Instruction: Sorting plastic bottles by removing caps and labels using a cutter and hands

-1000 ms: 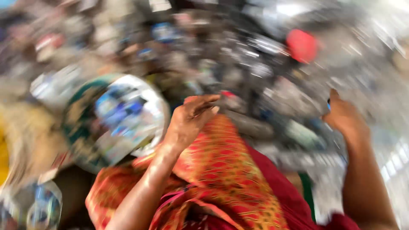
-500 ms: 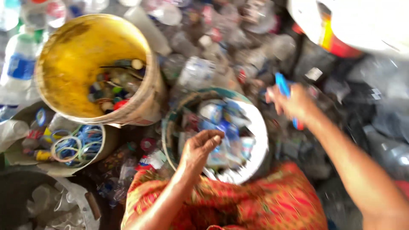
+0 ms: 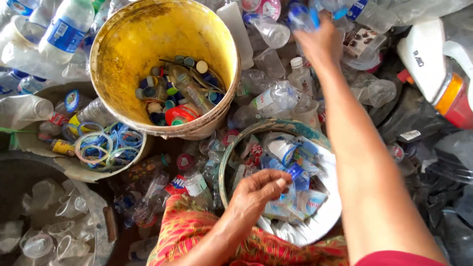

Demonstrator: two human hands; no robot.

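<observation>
Plastic bottles and caps around two busy hands

Plastic waste covers almost everything in the view from the head camera. The left hand (image 3: 258, 189) hangs over the white basin (image 3: 329, 216) with a greenish rim, which is near the person's lap and full of torn bottle labels (image 3: 290, 172). Its fingers are curled and pinched together, with the tips just at the labels; I cannot tell if they hold one. The right hand (image 3: 320, 42) is stretched far forward over the heap of clear bottles (image 3: 276, 98). It is closed around a small bottle with a blue cap (image 3: 301, 15), which is blurred at the top edge of the picture.

Left of the basin stands a yellow bucket (image 3: 133, 39), dirty inside, with coloured bottle caps (image 3: 180, 93) at its bottom. Further left, a shallow pale bowl (image 3: 74, 167) holds plastic rings (image 3: 106, 145) in blue and white, and some small bottles. At the lower left corner a dark container (image 3: 19, 170) is filled with clear plastic cups (image 3: 44, 226). The orange patterned cloth (image 3: 197, 231) on the person's lap is touching the basin's near side
</observation>
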